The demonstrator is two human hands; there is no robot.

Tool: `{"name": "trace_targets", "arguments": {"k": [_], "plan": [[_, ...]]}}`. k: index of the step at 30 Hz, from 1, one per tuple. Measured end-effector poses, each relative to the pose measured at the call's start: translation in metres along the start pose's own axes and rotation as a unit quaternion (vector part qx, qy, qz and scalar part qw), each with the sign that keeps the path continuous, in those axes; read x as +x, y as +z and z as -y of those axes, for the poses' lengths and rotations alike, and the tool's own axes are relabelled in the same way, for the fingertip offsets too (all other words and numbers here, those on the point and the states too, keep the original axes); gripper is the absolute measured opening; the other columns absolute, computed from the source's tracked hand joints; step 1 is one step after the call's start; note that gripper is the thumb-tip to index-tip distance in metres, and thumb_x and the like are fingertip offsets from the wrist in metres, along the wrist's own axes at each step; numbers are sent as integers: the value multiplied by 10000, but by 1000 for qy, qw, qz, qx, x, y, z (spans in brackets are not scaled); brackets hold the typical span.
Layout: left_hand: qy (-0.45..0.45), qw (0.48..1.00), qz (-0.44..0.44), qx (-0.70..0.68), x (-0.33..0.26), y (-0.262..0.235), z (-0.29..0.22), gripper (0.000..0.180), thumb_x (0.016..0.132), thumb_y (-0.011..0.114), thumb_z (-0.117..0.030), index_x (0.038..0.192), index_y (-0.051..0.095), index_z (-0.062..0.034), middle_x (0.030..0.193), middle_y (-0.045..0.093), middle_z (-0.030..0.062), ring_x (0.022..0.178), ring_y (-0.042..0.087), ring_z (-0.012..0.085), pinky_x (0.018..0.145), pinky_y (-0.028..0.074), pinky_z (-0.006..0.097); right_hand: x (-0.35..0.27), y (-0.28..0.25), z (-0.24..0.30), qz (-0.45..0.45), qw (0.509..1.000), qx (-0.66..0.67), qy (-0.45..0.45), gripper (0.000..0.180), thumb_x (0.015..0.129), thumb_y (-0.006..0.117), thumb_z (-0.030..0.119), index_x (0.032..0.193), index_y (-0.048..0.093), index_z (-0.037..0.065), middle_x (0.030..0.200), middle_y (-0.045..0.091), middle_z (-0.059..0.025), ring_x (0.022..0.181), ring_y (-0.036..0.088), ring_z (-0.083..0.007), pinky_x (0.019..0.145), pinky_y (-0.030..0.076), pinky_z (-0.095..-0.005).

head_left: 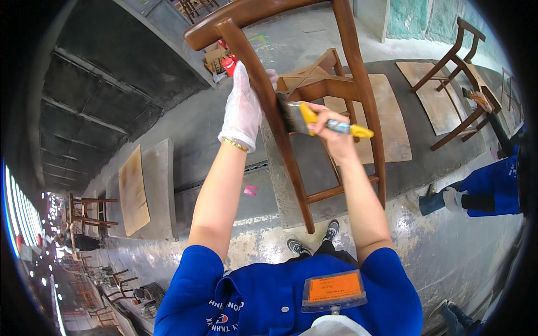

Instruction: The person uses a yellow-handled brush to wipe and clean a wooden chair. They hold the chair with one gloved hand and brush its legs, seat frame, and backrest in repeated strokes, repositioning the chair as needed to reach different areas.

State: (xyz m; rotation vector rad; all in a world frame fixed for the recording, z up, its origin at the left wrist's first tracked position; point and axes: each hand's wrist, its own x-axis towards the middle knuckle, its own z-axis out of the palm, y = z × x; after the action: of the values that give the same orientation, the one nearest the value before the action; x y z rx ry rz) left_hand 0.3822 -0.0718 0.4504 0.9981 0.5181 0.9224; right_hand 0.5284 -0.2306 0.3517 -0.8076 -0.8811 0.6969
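Observation:
A brown wooden chair frame stands tilted in front of me, its curved top rail at the upper edge. My left hand, in a thin white glove, is wrapped round the chair's left post, with fingertips showing past its far side. In my bare right hand is a paintbrush with a yellow and blue handle. Its dark bristles press against the inner side of that same post, just right of my left hand. The brush is slightly blurred.
Under the chair, a wooden board lies on a grey platform. A co-worker in a blue apron brushes another chair at the right. Another board rests at left. Beyond my left hand are a red container and cardboard boxes.

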Motion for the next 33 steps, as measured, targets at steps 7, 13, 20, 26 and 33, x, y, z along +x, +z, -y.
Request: {"name": "trace_targets", "arguments": {"k": [7, 13, 20, 26, 33], "plan": [[-67, 993, 86, -42, 21, -10, -13, 1165, 934, 303, -989, 1490, 562, 1, 1425, 658, 188, 1272, 628, 343, 1167, 451, 450, 72, 18, 59, 71, 940, -205, -265, 124, 844, 752, -52, 859, 723, 67, 1385, 755, -139, 1282, 711, -279, 1109, 544, -391], [-84, 991, 99, -42, 24, -18, -30, 962, 997, 486, -858, 1502, 548, -43, 1418, 658, 166, 1312, 641, 350, 1157, 512, 506, 69, 72, 54, 235, 661, -614, -361, 64, 900, 696, 156, 935, 749, 165, 1493, 689, 9, 1442, 611, -250, 1254, 473, -438], [15, 979, 55, 194, 55, 5, 3, 398, 1012, 786, -381, 1147, 735, -11, 987, 751, 112, 954, 720, 243, 930, 561, 412, -160, -15, -36, 334, 735, -557, -193, 88, 859, 676, 201, 865, 731, 132, 1525, 661, -72, 1507, 551, -299, 1298, 411, -474], [58, 972, -57, 222, 91, 26, 35, 302, 1009, 778, -312, 900, 730, -34, 733, 661, 58, 714, 631, 192, 723, 500, 351, -367, -60, -84, 378, 726, -575, 17, 116, 897, 698, 227, 918, 808, 194, 1459, 710, -46, 1436, 616, -272, 1271, 436, -473], [67, 983, -59, 158, 102, 34, 48, 292, 1020, 742, -221, 836, 596, -48, 714, 534, 63, 638, 585, 202, 626, 500, 361, -383, -85, -101, -447, 821, 122, 335, 108, 997, 724, 85, 938, 667, 155, 1105, 763, -67, 1005, 743, -251, 816, 572, -385]]}}
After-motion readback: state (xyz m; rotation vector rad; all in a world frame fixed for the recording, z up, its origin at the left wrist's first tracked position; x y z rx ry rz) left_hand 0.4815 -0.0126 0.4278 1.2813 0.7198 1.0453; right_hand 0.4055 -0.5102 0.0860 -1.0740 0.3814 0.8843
